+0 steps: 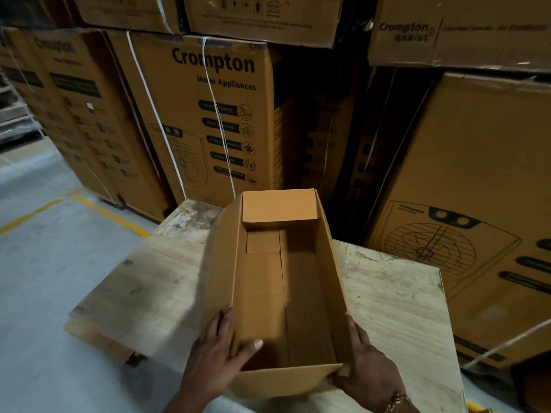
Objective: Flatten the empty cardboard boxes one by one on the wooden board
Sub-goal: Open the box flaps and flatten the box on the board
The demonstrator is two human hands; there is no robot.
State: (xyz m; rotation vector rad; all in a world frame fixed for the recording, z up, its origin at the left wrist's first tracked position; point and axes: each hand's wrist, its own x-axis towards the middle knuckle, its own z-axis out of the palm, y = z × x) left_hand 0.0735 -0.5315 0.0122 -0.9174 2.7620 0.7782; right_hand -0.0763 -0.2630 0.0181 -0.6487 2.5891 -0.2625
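An open-topped brown cardboard box (301, 281) stands on the pale, worn wooden board (390, 296), long side pointing away from me. Its far end flap (278, 207) stands up and its inside holds nothing. My left hand (216, 350) grips the near left corner, thumb hooked over the wall into the box and fingers outside. My right hand (365, 362) holds the near right corner from outside, next to the near end flap (283, 381), which folds out towards me.
Tall strapped Crompton appliance cartons (205, 114) are stacked close behind the board, with more cartons (483, 189) to the right. A grey concrete floor with yellow lines (110, 214) lies on the left. A flat cardboard sheet (98, 338) pokes out under the board's left edge.
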